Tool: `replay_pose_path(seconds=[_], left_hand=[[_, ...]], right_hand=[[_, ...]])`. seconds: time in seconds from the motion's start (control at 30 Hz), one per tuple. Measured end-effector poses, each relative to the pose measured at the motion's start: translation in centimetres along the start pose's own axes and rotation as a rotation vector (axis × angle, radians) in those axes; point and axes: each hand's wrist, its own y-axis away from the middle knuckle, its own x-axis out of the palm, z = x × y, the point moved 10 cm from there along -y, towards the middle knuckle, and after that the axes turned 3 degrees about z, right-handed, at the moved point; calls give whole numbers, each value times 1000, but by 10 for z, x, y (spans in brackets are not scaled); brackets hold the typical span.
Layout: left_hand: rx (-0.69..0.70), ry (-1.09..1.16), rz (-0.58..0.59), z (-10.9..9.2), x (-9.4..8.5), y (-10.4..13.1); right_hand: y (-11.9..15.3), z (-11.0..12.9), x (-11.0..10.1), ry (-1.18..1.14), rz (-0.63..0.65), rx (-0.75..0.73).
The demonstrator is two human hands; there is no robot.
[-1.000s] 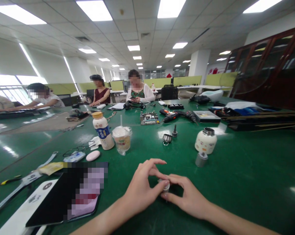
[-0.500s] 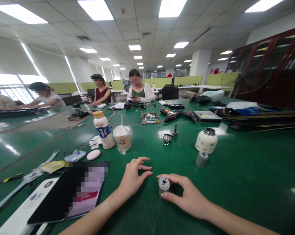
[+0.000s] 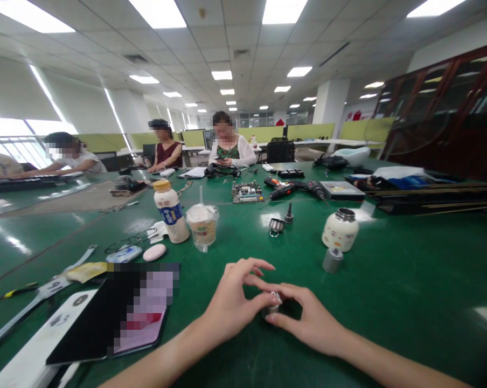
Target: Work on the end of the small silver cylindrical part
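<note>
A small silver metal cylinder, with the look of a small motor, stands on the green table, mostly covered by fingers. My right hand curls its thumb and index finger round the cylinder's side. From the left, my left hand has closed its thumb and a finger on the top of the same cylinder, its index finger stretched out above. A second grey metal cylinder is farther off to the right, in front of a cream flask without a lid. A steel cap with a ring lies beyond my hands.
A tablet lies by my left forearm. Behind it are a pink oval case, a lidded plastic cup and a bottle. Farther back lie a circuit board and a power drill. Several people sit across the table.
My left hand has moved right and closed its thumb and a finger at the top of the metal cylinder. My right hand keeps its hold in nearly the same place.
</note>
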Motion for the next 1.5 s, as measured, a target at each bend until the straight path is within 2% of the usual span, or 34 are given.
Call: replay_pose_path(seconds=[0.3, 0.47, 0.7, 1.03, 1.2, 1.27, 1.33, 1.43, 1.5], left_hand=[[33, 2, 37, -1, 2, 1], [83, -50, 26, -7, -4, -1], [51, -71, 78, -4, -4, -3], [4, -49, -4, -2, -3, 0], [29, -16, -33, -8, -18, -5], [32, -30, -66, -3, -28, -8], [12, -67, -66, 10, -31, -11], [-39, -91, 31, 40, -19, -12], [-47, -96, 51, 55, -11, -10]], right_hand=[[1, 0, -2, 14, -12, 3], [1, 0, 2, -13, 15, 5], [0, -2, 0, -7, 4, 8], [2, 0, 0, 22, 3, 13], [0, 4, 0, 17, 20, 15], [-1, 4, 0, 8, 27, 28], [-1, 4, 0, -3, 34, 41], [0, 4, 1, -3, 42, 41], [0, 4, 0, 4, 38, 36]])
